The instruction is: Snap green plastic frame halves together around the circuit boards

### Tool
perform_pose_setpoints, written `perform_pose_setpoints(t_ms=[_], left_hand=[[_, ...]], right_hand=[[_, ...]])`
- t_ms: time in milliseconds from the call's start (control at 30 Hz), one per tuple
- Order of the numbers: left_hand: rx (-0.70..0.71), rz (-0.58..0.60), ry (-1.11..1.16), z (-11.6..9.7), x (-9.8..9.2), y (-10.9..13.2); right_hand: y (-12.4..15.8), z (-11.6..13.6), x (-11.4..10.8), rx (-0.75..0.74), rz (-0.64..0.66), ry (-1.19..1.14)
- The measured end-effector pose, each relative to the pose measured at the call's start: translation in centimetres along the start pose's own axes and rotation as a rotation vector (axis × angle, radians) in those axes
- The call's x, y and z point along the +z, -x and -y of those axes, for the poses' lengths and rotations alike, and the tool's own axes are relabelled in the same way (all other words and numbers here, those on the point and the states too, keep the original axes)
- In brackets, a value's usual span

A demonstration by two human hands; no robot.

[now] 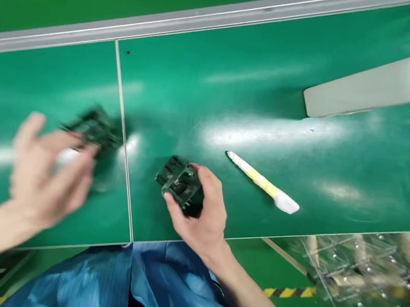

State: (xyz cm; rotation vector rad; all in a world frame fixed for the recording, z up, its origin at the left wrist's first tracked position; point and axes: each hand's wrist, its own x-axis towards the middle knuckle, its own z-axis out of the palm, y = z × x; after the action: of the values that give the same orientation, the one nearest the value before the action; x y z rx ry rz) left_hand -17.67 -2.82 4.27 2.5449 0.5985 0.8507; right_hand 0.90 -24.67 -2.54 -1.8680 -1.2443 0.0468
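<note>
My left hand (56,171) is smeared by motion over the left of the table. Its bent fingers are at the near edge of a dark green moulded part (96,128), which is blurred along with the hand and appears held. A small white patch (67,156) shows between the fingers; I cannot make out what it is. My right hand (203,215) grips a second dark green moulded part (182,183) between thumb and fingers, just above or on the table. Slots and an opening show in its top. The palm hides its lower right side.
Right of my right hand, a white and yellow pen-like tool (262,182) lies on the green table (182,103). A pale flat arm (375,87) reaches in from the right. A seam (124,135) crosses the table. Clear trays (368,273) sit below the near edge.
</note>
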Motion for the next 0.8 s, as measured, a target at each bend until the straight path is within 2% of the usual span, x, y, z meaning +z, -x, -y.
perform_pose_setpoints(t_ms=[67, 100, 167, 267, 333, 400, 500, 567, 633, 733, 800], left_hand=[[0.316, 0.082, -0.212, -3.9, 2.9, 2.8], [0.403, 0.119, -0.290, -5.9, 4.5, 3.7], [0.395, 0.134, -0.368, -9.2, 6.7, 4.7], [0.311, 0.068, -0.343, -11.7, 7.2, 5.4], [0.245, -0.050, -0.236, -11.5, 6.3, 5.9], [0.114, -0.127, -0.069, -10.4, 5.3, 6.5], [-0.187, -0.025, 0.325, -8.7, 5.1, 6.8], [-0.349, 0.050, 0.600, -8.2, 6.0, 6.6], [-0.436, 0.035, 0.771, -8.4, 7.5, 6.0], [-0.506, -0.056, 0.819, -9.1, 9.5, 4.8], [-0.503, -0.114, 0.787, -9.5, 10.2, 4.2]], right_hand=[[0.2, -0.7, -1.6, -0.039, 0.068, 0.036], [0.3, -1.1, -2.6, -0.062, 0.108, 0.040], [0.6, -1.8, -4.5, -0.091, 0.187, 0.040], [1.2, -2.4, -6.4, -0.071, 0.269, 0.028], [1.7, -2.6, -6.7, -0.067, 0.308, 0.001], [1.9, -2.7, -6.5, -0.070, 0.332, -0.039], [1.7, -2.6, -5.7, -0.065, 0.317, -0.112], [1.5, -2.6, -5.2, -0.051, 0.296, -0.145], [1.4, -2.6, -4.8, -0.042, 0.293, -0.165], [1.5, -2.6, -4.1, -0.058, 0.281, -0.189], [1.6, -2.6, -3.6, -0.084, 0.241, -0.200]])
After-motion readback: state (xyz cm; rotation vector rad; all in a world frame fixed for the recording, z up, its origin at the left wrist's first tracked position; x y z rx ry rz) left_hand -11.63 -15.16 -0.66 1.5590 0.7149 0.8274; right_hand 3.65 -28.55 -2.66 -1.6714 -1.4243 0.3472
